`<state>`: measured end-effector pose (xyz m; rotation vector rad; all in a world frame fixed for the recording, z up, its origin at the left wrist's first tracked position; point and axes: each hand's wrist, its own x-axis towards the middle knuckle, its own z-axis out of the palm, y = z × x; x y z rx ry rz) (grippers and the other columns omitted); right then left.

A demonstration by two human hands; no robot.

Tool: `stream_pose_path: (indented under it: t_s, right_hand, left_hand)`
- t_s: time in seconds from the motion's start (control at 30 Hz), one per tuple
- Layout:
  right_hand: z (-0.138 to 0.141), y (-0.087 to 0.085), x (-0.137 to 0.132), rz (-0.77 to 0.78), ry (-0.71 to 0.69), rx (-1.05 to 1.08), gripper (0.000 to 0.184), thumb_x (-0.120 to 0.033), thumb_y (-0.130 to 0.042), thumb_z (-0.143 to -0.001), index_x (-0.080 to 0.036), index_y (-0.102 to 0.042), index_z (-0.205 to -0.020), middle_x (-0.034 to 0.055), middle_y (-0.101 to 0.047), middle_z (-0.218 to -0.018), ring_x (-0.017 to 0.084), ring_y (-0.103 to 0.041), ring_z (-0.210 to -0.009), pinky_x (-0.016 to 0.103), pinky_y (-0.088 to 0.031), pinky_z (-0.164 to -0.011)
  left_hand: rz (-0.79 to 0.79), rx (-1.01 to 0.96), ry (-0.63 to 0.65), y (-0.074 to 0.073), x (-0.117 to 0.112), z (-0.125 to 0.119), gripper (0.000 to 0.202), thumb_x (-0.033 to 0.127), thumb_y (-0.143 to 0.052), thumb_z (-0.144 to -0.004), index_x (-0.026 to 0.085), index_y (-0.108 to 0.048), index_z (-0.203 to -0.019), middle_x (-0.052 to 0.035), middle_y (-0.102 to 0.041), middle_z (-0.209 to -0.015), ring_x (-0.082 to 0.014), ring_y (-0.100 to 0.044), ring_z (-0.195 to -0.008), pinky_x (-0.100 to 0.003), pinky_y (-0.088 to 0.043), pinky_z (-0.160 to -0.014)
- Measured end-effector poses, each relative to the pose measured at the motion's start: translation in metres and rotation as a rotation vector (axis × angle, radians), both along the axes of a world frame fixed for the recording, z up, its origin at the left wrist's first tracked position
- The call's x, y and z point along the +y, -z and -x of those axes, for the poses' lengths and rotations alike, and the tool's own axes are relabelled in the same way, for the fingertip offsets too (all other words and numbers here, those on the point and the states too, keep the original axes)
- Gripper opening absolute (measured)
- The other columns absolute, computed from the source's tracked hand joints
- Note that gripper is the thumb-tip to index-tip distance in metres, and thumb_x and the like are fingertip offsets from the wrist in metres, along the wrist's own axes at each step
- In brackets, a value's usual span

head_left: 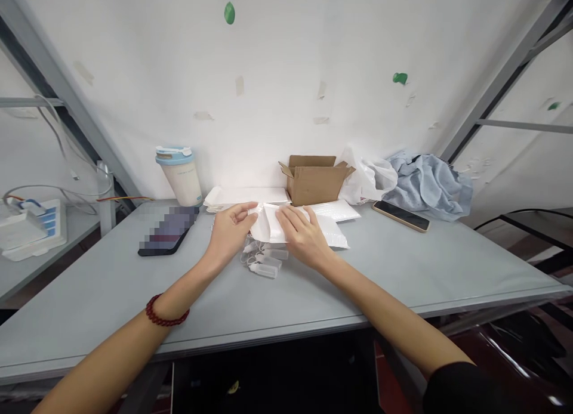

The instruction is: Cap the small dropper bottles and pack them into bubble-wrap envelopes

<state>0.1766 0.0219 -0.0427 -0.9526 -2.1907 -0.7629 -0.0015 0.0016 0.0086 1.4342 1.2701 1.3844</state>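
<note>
Above the middle of the grey table [179, 306], a white bubble mailer [270, 224] is between my two hands. My left hand [231, 232] is closed in a pinch at its left edge, thumb and fingers together. From the right, my right hand [307, 235] grips the same mailer, its fingers bent over the surface. Just below the mailer lie several small clear plastic bottles [265, 269] with thin looped cords. More white mailers [335, 210] are beneath and behind my right hand. A stack of white mailers [250, 195] sits behind my left hand.
An open cardboard box [314, 184] stands near the wall, beside a white plastic bag [367, 176] and a bluish cloth [427, 181]. One phone [400, 216] lies right, another phone [169, 230] left. Behind the left one stands a lidded cup [180, 176].
</note>
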Motion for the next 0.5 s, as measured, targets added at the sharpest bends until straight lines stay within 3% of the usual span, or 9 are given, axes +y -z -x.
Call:
stream_pose_path:
  t_s: [0.2,0.37,0.5]
  right_hand:
    - [-0.004,-0.001,0.003,0.049,-0.020,0.019,0.040,-0.006,-0.042,-0.084,-0.011,-0.053,-0.122,0.0150,-0.060,-0.123,0.023,-0.054,-0.112,0.038,-0.035,-0.091]
    - [-0.008,-0.006,0.003,0.050,0.006,0.026,0.039,-0.004,-0.040,-0.084,-0.011,-0.055,-0.120,0.0146,-0.060,-0.123,0.022,-0.055,-0.110,0.037,-0.034,-0.089]
    - [-0.009,-0.007,0.003,0.023,0.004,0.028,0.041,-0.001,-0.038,-0.082,-0.009,-0.056,-0.118,0.0144,-0.060,-0.122,0.021,-0.055,-0.108,0.036,-0.034,-0.088]
  left_hand:
    - [-0.075,-0.034,0.024,0.005,0.002,0.000,0.045,0.035,-0.056,-0.080,0.012,-0.058,-0.118,-0.0031,-0.069,-0.074,-0.0144,-0.062,-0.064,-0.027,-0.052,-0.063]
    - [-0.244,0.101,0.011,0.012,-0.006,-0.005,0.044,0.040,-0.048,-0.088,0.012,-0.055,-0.121,-0.0096,-0.069,-0.100,-0.0185,-0.066,-0.080,-0.029,-0.055,-0.068]
    - [-0.401,0.258,0.081,0.021,-0.012,-0.009,0.037,0.031,-0.041,-0.091,0.011,-0.058,-0.118,-0.0112,-0.065,-0.114,-0.0203,-0.064,-0.095,-0.030,-0.054,-0.077]
